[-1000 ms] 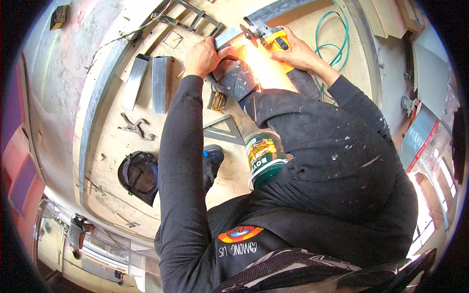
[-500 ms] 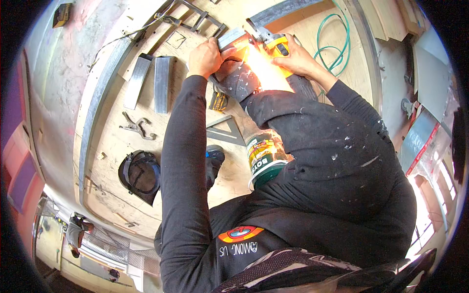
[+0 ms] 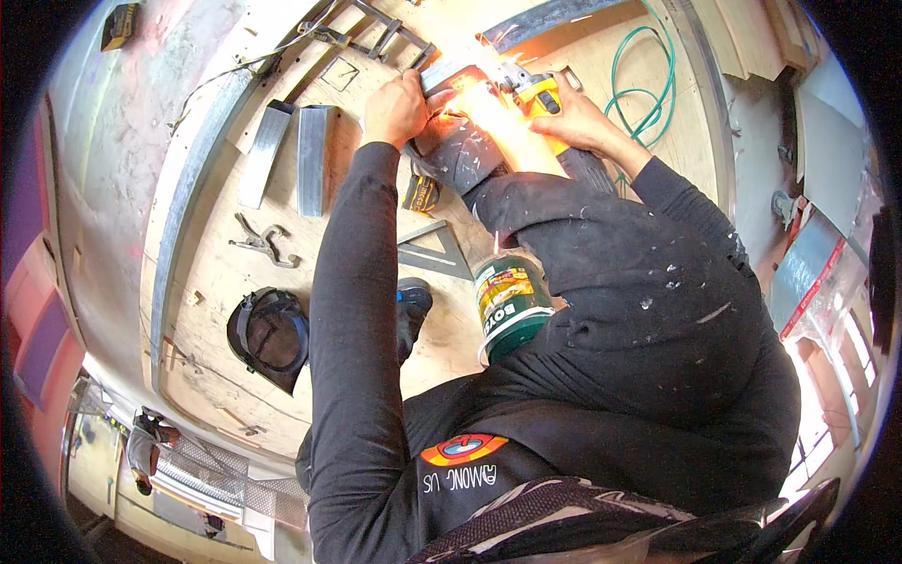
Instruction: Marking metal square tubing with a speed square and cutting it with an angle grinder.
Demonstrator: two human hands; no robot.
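Observation:
My left hand [image 3: 396, 110] is closed around the end of a grey square steel tube [image 3: 445, 71], near my boot. In my right hand [image 3: 576, 117] is a yellow and grey angle grinder [image 3: 537, 94], its disc against the tube. A bright stream of sparks [image 3: 503, 122] pours from the contact toward my leg and hides much of the disc and the cut. My right fingers wrap the grinder's body and are partly hidden behind it.
Two cut steel tubes [image 3: 317, 160], a locking clamp [image 3: 265, 241], a welding helmet [image 3: 272, 340], a triangular square [image 3: 440, 250] and a yellow-black tape measure [image 3: 423, 192] lie leftward. A green bucket [image 3: 515, 305] is beneath me. A green hose [image 3: 643, 94] coils at right. Another person [image 3: 146, 451] stands far off.
The grinder and my right hand have shifted slightly right and down. The spark stream has narrowed and dimmed a little, with more sparks now scattering above the tube. My left hand stays put.

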